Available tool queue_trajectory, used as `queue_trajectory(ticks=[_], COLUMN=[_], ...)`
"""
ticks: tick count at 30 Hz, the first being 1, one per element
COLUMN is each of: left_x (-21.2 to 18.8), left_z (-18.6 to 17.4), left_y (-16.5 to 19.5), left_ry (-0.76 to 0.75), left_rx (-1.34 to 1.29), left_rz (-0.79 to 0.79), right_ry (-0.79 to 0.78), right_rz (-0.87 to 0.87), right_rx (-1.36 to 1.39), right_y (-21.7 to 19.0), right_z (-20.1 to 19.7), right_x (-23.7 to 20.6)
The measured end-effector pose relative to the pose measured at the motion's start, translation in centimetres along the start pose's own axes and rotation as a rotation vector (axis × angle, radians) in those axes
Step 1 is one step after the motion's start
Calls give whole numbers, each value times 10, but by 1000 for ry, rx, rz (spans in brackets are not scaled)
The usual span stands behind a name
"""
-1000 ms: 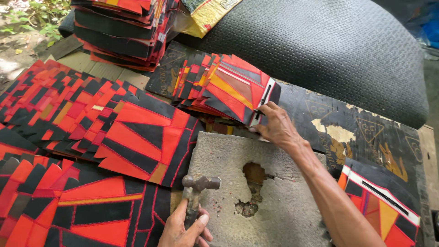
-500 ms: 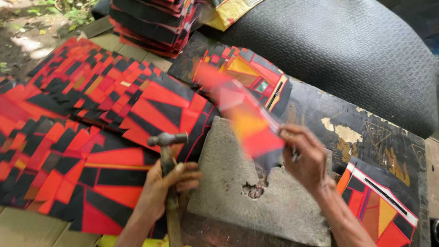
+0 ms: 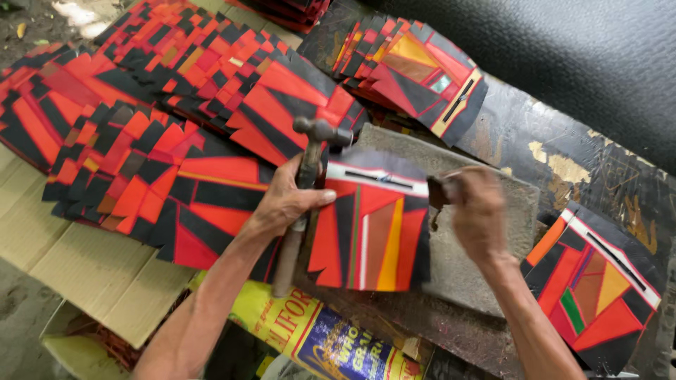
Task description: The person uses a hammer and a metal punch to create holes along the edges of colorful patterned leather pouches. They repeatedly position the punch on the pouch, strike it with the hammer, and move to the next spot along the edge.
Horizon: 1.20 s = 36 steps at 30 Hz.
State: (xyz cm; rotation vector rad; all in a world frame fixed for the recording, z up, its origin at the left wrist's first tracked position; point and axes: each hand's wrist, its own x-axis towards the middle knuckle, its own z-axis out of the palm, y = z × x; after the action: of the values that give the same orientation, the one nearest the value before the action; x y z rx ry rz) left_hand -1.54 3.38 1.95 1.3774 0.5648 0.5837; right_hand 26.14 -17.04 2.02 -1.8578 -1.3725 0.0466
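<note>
Patchwork panel laid on a stone slab, hammer in hand.

Rows of red-and-black panels [image 3: 141,134] cover the surface left of the slab [image 3: 486,232]. One panel [image 3: 370,225] lies on the slab. Left hand [image 3: 285,200] grips the hammer [image 3: 306,176]; right hand [image 3: 479,211] is closed at the panel's right edge.

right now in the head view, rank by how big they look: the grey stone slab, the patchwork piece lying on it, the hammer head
1. Grey stone slab, though partly covered.
2. Patchwork piece, red, black and orange, lying on the slab.
3. Hammer head, clearly the smallest; the left hand grips its handle.
</note>
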Motion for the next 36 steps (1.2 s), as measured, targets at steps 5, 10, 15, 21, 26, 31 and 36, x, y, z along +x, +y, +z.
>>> queue_trajectory(ticks=[5, 10, 15, 21, 26, 31, 36], left_x=[-3, -9, -9, 5, 5, 5, 7], left_z=[15, 8, 8, 6, 2, -3, -10], left_y=[4, -5, -17, -16, -16, -16, -6], left_ry=[300, 247, 302, 312, 288, 289, 289], left_rx=[135, 496, 539, 582, 555, 574, 721], left_rz=[126, 100, 177, 130, 294, 137, 315], right_ry=[301, -3, -52, -149, -228, -254, -370], right_rz=[224, 537, 610, 566, 494, 341, 348], right_rx=[652, 1134, 1189, 1216, 1008, 772, 591], right_y=[-5, -27, -54, -60, -61, -74, -81], right_z=[-43, -9, 33, 46, 53, 68, 66], right_x=[-30, -72, -90, -69, -60, -48, -31])
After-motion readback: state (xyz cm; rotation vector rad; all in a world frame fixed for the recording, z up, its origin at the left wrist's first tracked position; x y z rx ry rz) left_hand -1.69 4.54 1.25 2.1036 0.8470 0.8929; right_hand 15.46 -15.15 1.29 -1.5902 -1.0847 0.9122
